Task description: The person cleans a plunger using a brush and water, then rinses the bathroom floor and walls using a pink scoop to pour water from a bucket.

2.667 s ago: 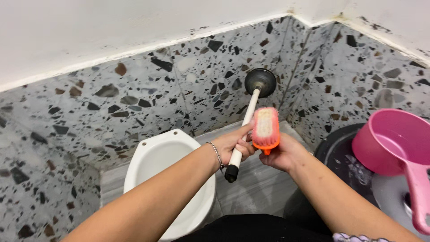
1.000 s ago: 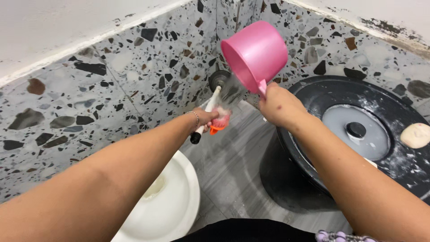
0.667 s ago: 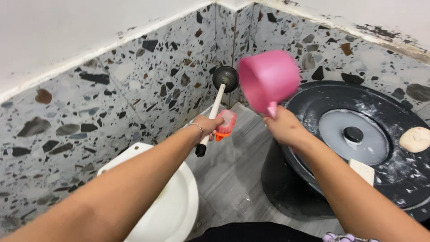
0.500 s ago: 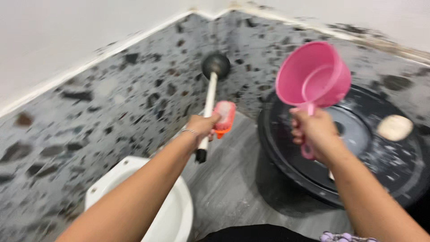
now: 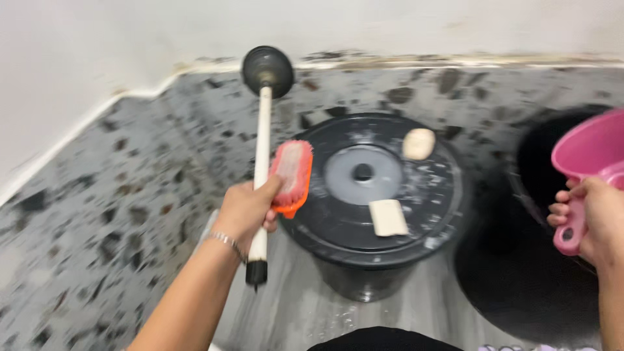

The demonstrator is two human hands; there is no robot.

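Clamped in my left hand [image 5: 246,209] are both the plunger [image 5: 262,140], cup up against the wall, and the orange scrub brush [image 5: 292,177]. My right hand [image 5: 595,218] is wrapped round the pink dipper [image 5: 588,156] handle, beside the lidded black bucket [image 5: 374,214].

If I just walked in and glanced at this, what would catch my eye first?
Probably the left hand, mid-frame, gripping two things at once: a plunger pointing up at the wall and an orange brush. At the right edge, the right hand holds a pink dipper. Between them stands a black bin with a lid bearing two pale soap pieces.
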